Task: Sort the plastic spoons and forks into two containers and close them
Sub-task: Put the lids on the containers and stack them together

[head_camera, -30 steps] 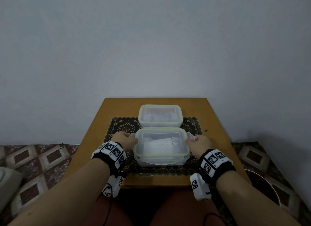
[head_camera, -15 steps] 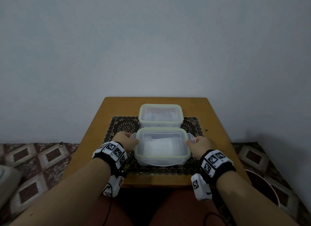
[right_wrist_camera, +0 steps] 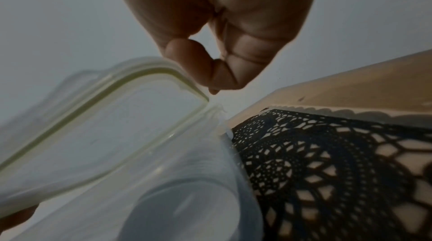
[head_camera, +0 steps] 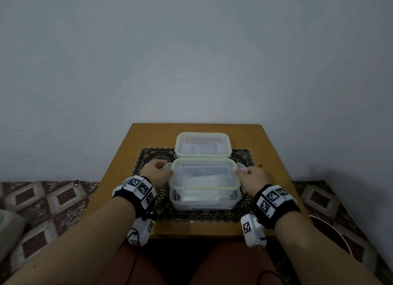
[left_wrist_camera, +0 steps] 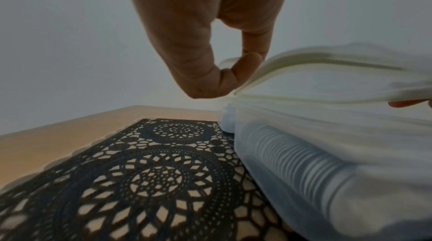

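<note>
Left hand, right hand pinching raised lid

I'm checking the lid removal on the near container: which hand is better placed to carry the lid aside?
Neither clearly: the left hand and the right hand each pinch an end of the lid, raised above the near container. I'd guess right.

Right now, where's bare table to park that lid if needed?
Bare wood runs along the table left of the lace mat, and again right of it toward the right edge; a thin strip lies behind the far container. The middle is crowded: near container, the lid held by left hand and right hand.
</note>
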Demonstrator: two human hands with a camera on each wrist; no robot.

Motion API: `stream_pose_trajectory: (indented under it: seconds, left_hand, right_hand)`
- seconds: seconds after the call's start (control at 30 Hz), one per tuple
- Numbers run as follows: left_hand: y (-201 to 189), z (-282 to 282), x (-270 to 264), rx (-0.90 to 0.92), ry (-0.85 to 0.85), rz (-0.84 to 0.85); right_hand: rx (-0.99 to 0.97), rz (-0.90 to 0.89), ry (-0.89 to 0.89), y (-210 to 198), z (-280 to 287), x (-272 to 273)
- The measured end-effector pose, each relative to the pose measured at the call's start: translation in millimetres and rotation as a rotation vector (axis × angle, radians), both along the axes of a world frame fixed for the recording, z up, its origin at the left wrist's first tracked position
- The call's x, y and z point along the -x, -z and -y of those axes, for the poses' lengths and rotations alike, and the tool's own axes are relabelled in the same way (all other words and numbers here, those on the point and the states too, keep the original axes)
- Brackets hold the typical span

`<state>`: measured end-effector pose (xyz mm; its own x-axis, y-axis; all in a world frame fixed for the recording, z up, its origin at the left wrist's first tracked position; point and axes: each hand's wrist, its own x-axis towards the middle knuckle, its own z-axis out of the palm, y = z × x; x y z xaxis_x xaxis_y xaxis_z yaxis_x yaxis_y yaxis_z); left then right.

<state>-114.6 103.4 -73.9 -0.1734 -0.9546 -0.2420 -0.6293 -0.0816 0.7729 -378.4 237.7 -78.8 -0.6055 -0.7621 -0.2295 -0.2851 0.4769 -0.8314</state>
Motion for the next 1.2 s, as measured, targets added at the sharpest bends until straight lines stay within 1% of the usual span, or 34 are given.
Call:
stream_pose_trajectory:
  seconds: [0.13, 0.27, 0.33, 0.47, 0.57, 0.7, 0.9, 1.1, 1.2]
  left_hand:
    - [0.2, 1.6, 4.7, -0.056, -0.045, -0.064]
    - [-1.2, 1.1, 8.2, -0.104, -0.119, -0.124]
    - [-1.9, -2.2, 8.7, -0.084, -0.104, -0.077]
    - [0.3, -9.5, 5.9, -0.018, 0.011, 0.098]
    - [3.2, -14.3, 6.1, 0.007, 0.055, 0.163]
    - [6.6, -18.7, 8.1, 0.049, 0.055, 0.201]
    - [6.8, -20.2, 7.4, 0.031, 0.077, 0.221]
    - [6.4, -21.9, 5.4, 0.05, 0.085, 0.234]
    - [6.5, -20.0, 3.8, 0.043, 0.091, 0.247]
  right_hand:
    - [-0.098, 0.002, 0.028, -3.8, 7.8, 4.0]
    - [-0.1, 0.019, 0.054, -3.3, 9.3, 5.6]
    - [-0.092, 0.002, 0.033, -1.3, 6.4, 5.3]
    - [-0.113, -0.014, -0.008, 2.3, -2.2, 3.1]
    - [-0.15, -0.008, -0.007, 5.3, -6.2, 0.6]
    - [-0.165, -0.026, -0.019, 5.2, -7.4, -1.2]
    - [-0.151, -0.081, -0.06, 3.6, -11.0, -2.9]
    - [-0.176, -0.004, -0.041, 5.9, -10.9, -1.0]
    - [-0.189, -0.014, -0.055, 7.9, -10.4, -0.1]
